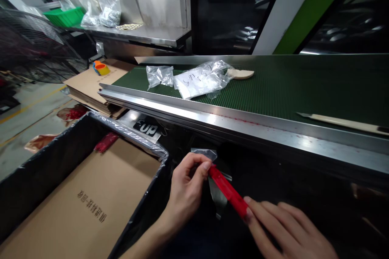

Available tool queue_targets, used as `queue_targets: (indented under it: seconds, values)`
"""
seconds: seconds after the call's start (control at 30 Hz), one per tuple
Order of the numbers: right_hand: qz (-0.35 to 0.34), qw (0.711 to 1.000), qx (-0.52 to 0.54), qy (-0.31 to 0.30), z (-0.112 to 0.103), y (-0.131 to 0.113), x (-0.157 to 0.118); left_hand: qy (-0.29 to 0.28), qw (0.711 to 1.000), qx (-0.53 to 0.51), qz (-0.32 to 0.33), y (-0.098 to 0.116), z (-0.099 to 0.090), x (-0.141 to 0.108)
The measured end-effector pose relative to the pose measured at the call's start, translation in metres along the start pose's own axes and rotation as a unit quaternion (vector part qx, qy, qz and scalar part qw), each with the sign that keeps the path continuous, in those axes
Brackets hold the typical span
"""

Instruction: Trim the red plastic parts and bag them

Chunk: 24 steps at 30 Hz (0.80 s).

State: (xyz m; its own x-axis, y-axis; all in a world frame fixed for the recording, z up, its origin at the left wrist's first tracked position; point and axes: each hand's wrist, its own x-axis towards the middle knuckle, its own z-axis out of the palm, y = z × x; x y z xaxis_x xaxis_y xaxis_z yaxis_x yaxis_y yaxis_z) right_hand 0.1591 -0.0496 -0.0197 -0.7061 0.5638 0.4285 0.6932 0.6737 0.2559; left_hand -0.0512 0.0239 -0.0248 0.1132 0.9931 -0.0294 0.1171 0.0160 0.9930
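A long, narrow red plastic part [227, 191] slants between my hands in front of the conveyor. My left hand [187, 186] pinches its upper end between thumb and fingertips. At the lower end, my right hand [285, 230] grips the part between thumb and fingers. Behind and below the part there is a clear plastic piece [204, 153] and a greyish, partly see-through shape [218, 194] that I cannot make out. A knife with a pale handle [343, 121] lies on the green conveyor belt [273, 97], beyond my right hand.
A black-lined bin [165, 158] with cardboard [121, 170] and a red piece [106, 142] stands at left. Plastic bags [202, 81] and a cream-coloured pad [241, 74] lie on the belt. Stacked cardboard [85, 81] carries a tape roll [101, 68]. A fan [39, 40] stands far left.
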Motion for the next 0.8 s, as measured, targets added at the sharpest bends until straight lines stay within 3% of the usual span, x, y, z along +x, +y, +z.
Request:
queue_targets:
  seconds: [0.07,0.13,0.2,0.27,0.33,0.43,0.47,0.5,0.53,0.67,0.8]
  values:
    - [-0.025,0.999,0.001,-0.026,0.004,0.002,-0.002,-0.014,0.999,0.024,0.035,-0.006,-0.001,-0.003]
    - [0.006,1.000,0.015,-0.011,0.008,0.000,0.000,-0.020,0.997,0.041,0.064,-0.013,0.001,-0.007]
    - [0.090,0.993,0.051,0.049,0.013,-0.009,0.006,-0.006,0.996,0.048,0.074,-0.021,0.005,-0.012]
    - [0.207,0.962,0.118,0.132,0.019,-0.023,0.016,0.017,0.996,0.051,0.066,-0.029,0.010,-0.018]
    - [0.365,0.891,0.196,0.187,0.026,-0.040,0.027,0.038,0.996,0.056,0.050,-0.035,0.015,-0.023]
    - [0.591,0.708,0.323,0.211,0.040,-0.064,0.037,0.055,0.996,0.067,0.028,-0.041,0.020,-0.029]
    - [0.623,0.666,0.352,0.211,0.044,-0.068,0.038,0.055,0.996,0.070,0.026,-0.042,0.020,-0.031]
    - [0.622,0.660,0.365,0.209,0.048,-0.071,0.038,0.051,0.996,0.072,0.029,-0.042,0.020,-0.032]
    - [0.598,0.685,0.360,0.209,0.050,-0.071,0.037,0.045,0.996,0.072,0.039,-0.041,0.019,-0.032]
    - [0.379,0.856,0.316,0.152,0.048,-0.049,0.026,0.021,0.989,0.084,0.117,-0.034,0.006,-0.033]
    - [0.209,0.942,0.262,0.023,0.047,-0.023,0.013,0.031,0.976,0.140,0.163,-0.026,-0.008,-0.034]
